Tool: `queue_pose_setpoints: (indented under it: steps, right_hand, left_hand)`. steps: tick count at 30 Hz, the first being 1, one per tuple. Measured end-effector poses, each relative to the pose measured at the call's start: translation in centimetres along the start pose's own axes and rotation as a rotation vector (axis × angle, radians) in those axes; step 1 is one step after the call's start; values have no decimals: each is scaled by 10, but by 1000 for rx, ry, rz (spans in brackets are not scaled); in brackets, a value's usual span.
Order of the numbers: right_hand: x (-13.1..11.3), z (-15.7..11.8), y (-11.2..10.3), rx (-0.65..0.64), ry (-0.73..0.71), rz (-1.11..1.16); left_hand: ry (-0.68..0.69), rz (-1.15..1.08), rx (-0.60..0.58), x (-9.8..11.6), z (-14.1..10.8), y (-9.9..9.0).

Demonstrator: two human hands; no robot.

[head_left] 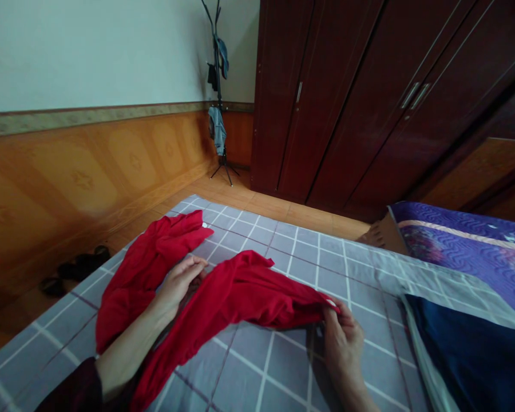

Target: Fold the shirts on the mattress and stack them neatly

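Note:
A crumpled red garment [236, 292] lies across the bed in two long parts, one to the left and one to the right; its exact kind does not show. My right hand [343, 340] pinches the far right end of the right part, where a small white spot shows by the fingers. Between the two parts reaches my left hand [184, 280], its fingers drawn together against the edge of the right part's cloth. Some of its fingers are hidden behind the fabric. The left part [154, 252] rests loose beside my left forearm.
A grey checked sheet [292, 252] covers the bed. Dark blue folded cloth [476, 349] lies at the right. Beyond are a purple quilted mattress [463, 240], a dark red wardrobe [352, 97] and a coat stand [217, 86]. Dark shoes [75, 269] stand on the floor at left.

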State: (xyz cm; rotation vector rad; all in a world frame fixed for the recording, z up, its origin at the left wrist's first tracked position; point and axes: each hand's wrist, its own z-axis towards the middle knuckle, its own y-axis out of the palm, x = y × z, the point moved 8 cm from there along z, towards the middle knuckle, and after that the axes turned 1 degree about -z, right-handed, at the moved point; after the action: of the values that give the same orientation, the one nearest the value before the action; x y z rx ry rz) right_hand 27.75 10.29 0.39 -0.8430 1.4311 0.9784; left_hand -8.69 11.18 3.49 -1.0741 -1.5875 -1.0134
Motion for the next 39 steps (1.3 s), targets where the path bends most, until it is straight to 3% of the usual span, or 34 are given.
queue_pose_setpoints:
  steps: [2, 4, 9, 12, 14, 17, 18, 20, 22, 23, 25, 27, 30, 32, 35, 37, 39]
  right_hand:
    - [7, 3, 0, -4, 49, 68]
    - [11, 2, 4, -34, 67, 92]
    - [8, -1, 10, -73, 39, 58]
    - [4, -2, 11, -122, -29, -23]
    - [-5, -7, 12, -153, -159, -148]
    - [-34, -31, 30, -294, -506, -338]
    - [-44, -44, 39, -382, -634, -368]
    - [-60, -71, 54, -546, -855, -416]
    - [-67, -90, 63, -628, -1002, -494]
    - [-67, -95, 66, -650, -1036, -538]
    - [-59, -96, 71, -688, -1023, -609]
    - [-44, -88, 74, -700, -944, -660]
    - [-23, -67, 70, -594, -819, -713]
    - [-17, -57, 66, -543, -778, -680]
    - [-29, -57, 60, -516, -855, -534]
    - [-44, -67, 59, -542, -937, -447]
    - [-53, -78, 63, -626, -964, -419]
  left_hand:
    - [87, 48, 54, 8, 4, -11]
    - [195, 159, 32, 16, -3, -7]
    - [326, 679, -350, 7, -36, 48]
    - [311, 714, -256, 9, -29, 38]
    - [323, 617, -105, 19, -18, 16]
    - [418, 604, 96, 33, -10, -7]
    - [440, 635, 92, 32, -10, -6]
    - [429, 691, -65, 21, -11, 11]
    - [379, 728, -252, 5, -13, 30]
    - [363, 740, -285, 0, -14, 33]
    - [375, 752, -198, 3, -9, 25]
    - [415, 779, -19, 12, -3, 4]
    - [450, 872, 137, 21, 6, -19]
    - [512, 883, 138, 22, 8, -19]
    - [743, 919, 96, 28, -3, 0]
    - [889, 1015, -21, 27, -16, 23]
    - [940, 1129, -200, 20, -28, 45]
